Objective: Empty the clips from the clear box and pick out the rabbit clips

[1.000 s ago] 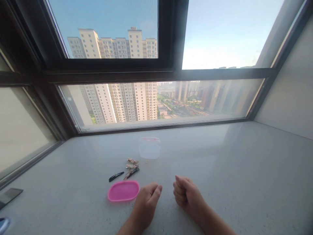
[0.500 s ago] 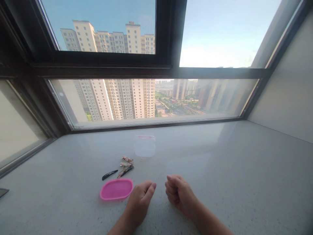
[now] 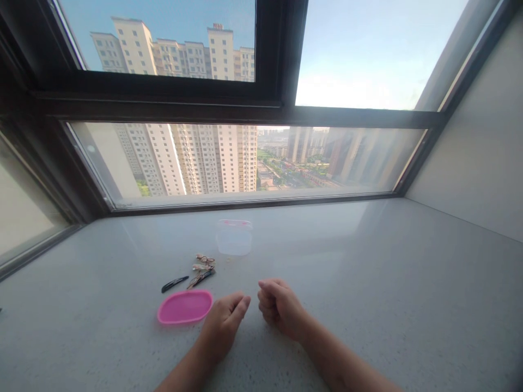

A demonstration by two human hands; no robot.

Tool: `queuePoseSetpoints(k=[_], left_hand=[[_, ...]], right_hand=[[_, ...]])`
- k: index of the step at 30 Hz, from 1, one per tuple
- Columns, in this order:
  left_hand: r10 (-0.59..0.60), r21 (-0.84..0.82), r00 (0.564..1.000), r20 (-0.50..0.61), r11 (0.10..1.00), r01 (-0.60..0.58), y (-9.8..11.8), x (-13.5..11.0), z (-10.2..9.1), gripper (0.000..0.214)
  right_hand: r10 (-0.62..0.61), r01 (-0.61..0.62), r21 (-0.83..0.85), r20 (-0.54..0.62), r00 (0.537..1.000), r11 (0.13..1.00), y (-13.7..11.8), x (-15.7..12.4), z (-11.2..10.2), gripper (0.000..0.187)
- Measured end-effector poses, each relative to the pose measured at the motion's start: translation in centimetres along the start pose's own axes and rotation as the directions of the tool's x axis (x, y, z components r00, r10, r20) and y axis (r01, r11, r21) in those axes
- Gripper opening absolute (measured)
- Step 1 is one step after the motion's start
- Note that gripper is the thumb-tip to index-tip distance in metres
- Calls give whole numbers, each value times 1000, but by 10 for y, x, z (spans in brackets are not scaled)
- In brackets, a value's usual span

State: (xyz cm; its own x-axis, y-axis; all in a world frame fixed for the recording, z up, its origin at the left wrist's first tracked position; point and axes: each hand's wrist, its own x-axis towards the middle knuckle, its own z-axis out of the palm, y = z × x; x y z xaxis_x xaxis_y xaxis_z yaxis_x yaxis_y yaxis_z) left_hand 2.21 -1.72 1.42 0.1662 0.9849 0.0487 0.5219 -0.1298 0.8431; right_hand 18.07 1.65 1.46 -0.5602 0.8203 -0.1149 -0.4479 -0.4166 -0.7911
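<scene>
My left hand [image 3: 223,324] rests on the pale speckled surface, curled closed with the thumb along the top. Its knuckles are at the right end of a pink oval lid or shallow tray [image 3: 186,306]. My right hand [image 3: 281,309] is curled into a fist a short gap to the right, and nothing shows in either hand. Beyond the pink piece lie a black snap hair clip [image 3: 175,284] and a small heap of hair ties and clips [image 3: 202,270]. A clear plastic box [image 3: 235,239] stands farther back.
The pale windowsill [image 3: 368,283] runs back to a dark window frame [image 3: 261,206]. A white wall [image 3: 469,163] closes off the right side. At the far left edge, the tip of a dark object just shows. Tall buildings stand outside.
The view has shifted slightly, so everything on the sill appears a little further left and higher. My right fist has come somewhat closer to my left hand. The small items lie as before.
</scene>
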Motion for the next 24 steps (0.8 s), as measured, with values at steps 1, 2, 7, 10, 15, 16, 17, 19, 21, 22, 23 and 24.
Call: queuePoseSetpoints(k=[1,2,7,10,15,16,17,19,21,22,23,24], left_hand=[[2,2,1000,1,1000,-2,1,0,0,38],[3,4,1000,1,1000,-3,1,0,0,38],[7,29,1000,-9,1000,-7,3,-1,0,38],[5,29,1000,-4,1000,-5,3,-1,-1,39],[-2,16,1000,-1,1000,2,1,-1,-1,41],[0,19,1000,-1,1000,0,1,-1,-1,40],[3,25,1000,-2,1000,-3,1,0,-1,39],[4,36,1000,3,999,-4,1,-1,0,38],[1,35,1000,-4,999,-1,1,-1,0,38],[-3,31,1000,-8,1000,3,1,-1,0,38],[-6,22,1000,-13,1000,6,1,-1,0,37],[-9,12,1000,-18,1000,10,2,-2,0,37]], right_hand=[[-2,2,2,0,1000,1000,0,1,0,44],[-8,8,2,0,1000,1000,-1,1,0,44],[-27,27,-20,8,1000,999,0,2,0,43],[-32,32,-31,12,999,999,2,2,-1,43],[-182,164,-214,-65,981,963,6,5,-2,43],[-241,206,-291,-87,967,934,6,6,-3,43],[-293,238,-366,-104,950,900,7,7,-3,44],[-364,264,-481,-127,923,836,8,8,-4,45],[-413,270,-560,-144,899,784,7,8,-6,45],[-439,272,-595,-153,886,756,7,8,-7,44],[-466,272,-630,-163,870,728,6,9,-8,44],[-494,269,-663,-174,852,698,5,9,-9,43]])
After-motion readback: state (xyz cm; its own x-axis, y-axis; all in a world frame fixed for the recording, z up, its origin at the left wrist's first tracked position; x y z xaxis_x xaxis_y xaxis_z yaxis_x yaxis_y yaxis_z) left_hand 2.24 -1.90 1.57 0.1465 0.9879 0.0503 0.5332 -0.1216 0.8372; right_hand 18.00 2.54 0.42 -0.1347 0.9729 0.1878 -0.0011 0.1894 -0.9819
